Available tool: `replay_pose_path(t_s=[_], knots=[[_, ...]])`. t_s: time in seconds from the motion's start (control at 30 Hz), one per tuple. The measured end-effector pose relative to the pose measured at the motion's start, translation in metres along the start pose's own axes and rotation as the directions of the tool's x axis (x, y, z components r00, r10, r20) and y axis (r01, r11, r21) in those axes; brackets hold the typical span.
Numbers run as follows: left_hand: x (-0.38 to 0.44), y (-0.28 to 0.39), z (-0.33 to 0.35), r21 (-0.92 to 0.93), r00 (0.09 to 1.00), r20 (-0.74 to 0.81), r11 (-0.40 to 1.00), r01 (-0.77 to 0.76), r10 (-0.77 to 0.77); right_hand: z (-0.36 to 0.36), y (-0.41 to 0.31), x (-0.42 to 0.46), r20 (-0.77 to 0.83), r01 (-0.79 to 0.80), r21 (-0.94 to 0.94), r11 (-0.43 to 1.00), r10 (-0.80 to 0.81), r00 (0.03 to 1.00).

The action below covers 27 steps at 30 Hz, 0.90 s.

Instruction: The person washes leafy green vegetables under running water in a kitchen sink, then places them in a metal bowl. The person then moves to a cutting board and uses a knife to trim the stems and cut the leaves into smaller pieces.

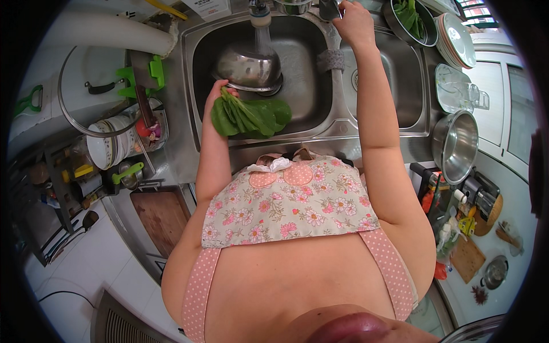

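Observation:
My left hand [221, 91] is closed on the stems of a bunch of leafy greens [253, 115] and also touches or lies close by the rim of a metal bowl [248, 68]. The bowl is tilted in the left basin of a steel sink [304, 81], and water runs onto it from a faucet [260, 17]. My right hand [355, 23] reaches past the right basin to a dark metallic object [328, 9] at the sink's back edge; its fingers seem to touch it, but the grip is partly hidden.
A pot [388, 19] with greens, stacked plates [461, 38], a glass dish [450, 83] and a steel bowl [461, 148] stand on the right. A knife holder [156, 73], glass lid [62, 92] and dish rack with bowls [101, 150] are on the left. A grey cloth [331, 60] wraps the basin divider.

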<state>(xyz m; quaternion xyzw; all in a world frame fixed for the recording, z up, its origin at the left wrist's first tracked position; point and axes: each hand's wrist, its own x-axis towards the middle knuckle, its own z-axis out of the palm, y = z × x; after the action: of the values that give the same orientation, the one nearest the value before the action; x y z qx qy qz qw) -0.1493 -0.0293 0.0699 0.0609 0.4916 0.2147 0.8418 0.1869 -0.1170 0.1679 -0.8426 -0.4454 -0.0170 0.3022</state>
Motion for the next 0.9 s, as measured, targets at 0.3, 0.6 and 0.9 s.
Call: replay_pose_path(t_s=[0.3, 0.6, 0.9], knots=[[0.011, -0.004, 0.06, 0.669, 0.977, -0.009, 0.728, -0.151, 0.211, 0.004, 0.006, -0.001, 0.01, -0.021, -0.063, 0.998, 0.022, 1.0], [0.064, -0.025, 0.089, 0.81, 0.879, 0.44, -0.503, -0.301, 0.184, 0.001, 0.001, -0.002, 0.031, -0.056, -0.041, 0.998, 0.057, 0.998], [0.1, -0.049, 0.07, 0.928, 0.924, 0.371, 0.055, -0.368, -0.095, 0.007, 0.011, -0.003, 0.009, -0.011, -0.047, 0.999, 0.012, 1.0]])
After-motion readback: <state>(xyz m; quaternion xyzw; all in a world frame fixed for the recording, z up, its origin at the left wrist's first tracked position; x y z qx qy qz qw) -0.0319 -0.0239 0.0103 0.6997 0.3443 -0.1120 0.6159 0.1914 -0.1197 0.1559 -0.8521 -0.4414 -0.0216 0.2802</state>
